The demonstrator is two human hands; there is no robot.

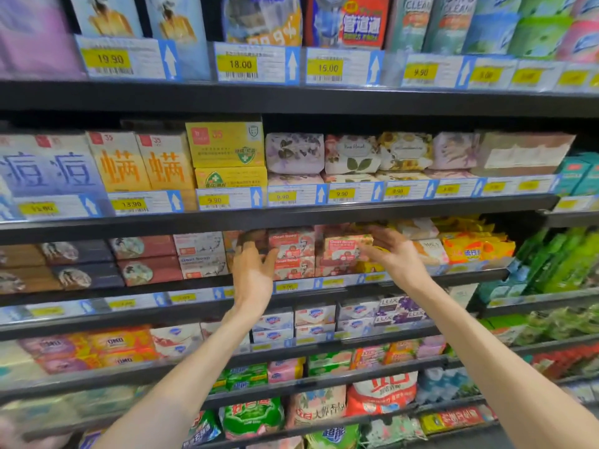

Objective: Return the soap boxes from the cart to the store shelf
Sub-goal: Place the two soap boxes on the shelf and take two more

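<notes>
forearms: ours, both bare, rise from the bottom edge toward the third shelf board down.
left hand (pixel 251 273): we hold it palm-in with the fingers straight and reaching up in front of the stacked boxes; nothing is gripped, and we cannot tell whether the fingertips touch the stack.
right hand (pixel 397 254): spread loosely, its fingers lie against the right end of the top goat soap box (pixel 345 247); we cannot tell if it pinches the box or only steadies it.
task thing: that pink box, printed "goat soap", sits on the store shelf (pixel 275 215) atop a second stack, just right of the pink goat soap stack (pixel 293 254) with the same lettering.
left neighbours: white goat soap boxes (pixel 201 254), also marked "goat soap", then dark and red boxes with a round portrait.
right neighbours: yellow packets (pixel 476 247), writing too blurred for us to read.
shelf above: floral wrapped soaps (pixel 351 153), one reading "rose floral"; yellow boxes with a green shield; price tags (pixel 342 193) at 9.90 and 13.90.
top row: tags of 19.90, 18.00, 15.00 and 9.90, each with a white arrow on blue.
shelf below: lux boxes (pixel 400 311) in purple, beside white and blue boxes whose logo we cannot read.
lower rows: orange packs marked "omo", green and red bags in chinese script.
</notes>
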